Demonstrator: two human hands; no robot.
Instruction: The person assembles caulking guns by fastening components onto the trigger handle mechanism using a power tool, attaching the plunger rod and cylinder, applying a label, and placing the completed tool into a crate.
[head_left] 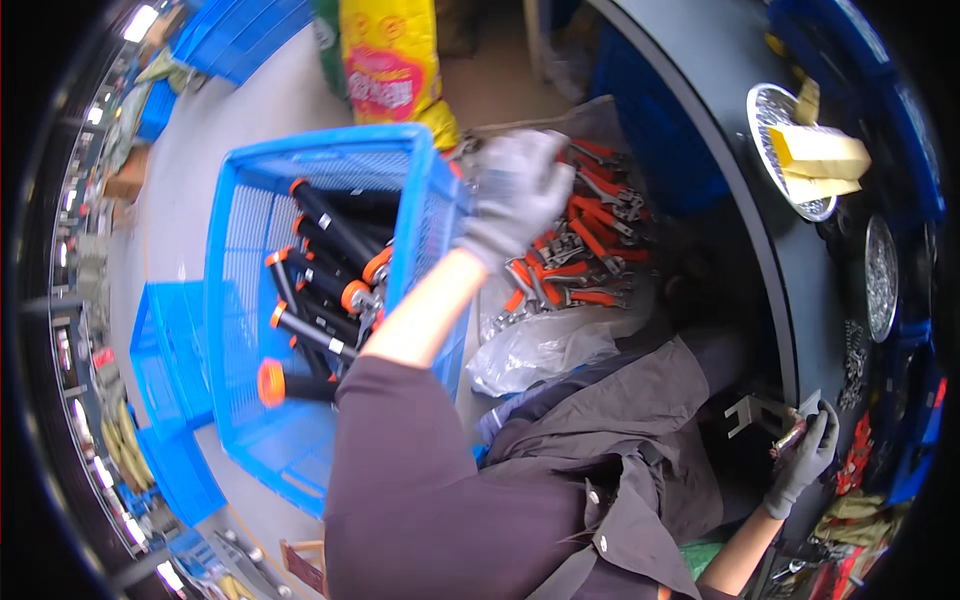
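My left hand [515,190], in a grey glove, reaches over a heap of orange-handled hand tools [590,240] with metal heads, just beyond the blue crate's edge. Slightly blurred, its thumb stands apart from the fingers, and I see nothing in it. At the bench edge my right hand [805,460], also gloved, has its fingers closed beside a metal bracket [755,415]. A small reddish and metallic piece [790,437] shows by those fingers; what exactly they grip is unclear. Clear plastic sheeting [545,350] lies at the near side of the heap.
The blue crate [228,300] at left holds several black tubes with orange ends [320,215]. A yellow bag [390,60] stands behind it. On the grey bench [720,90] are a metal dish [765,105] with yellow blocks [820,152] and another round dish [880,275]. More blue crates [170,345] stand left.
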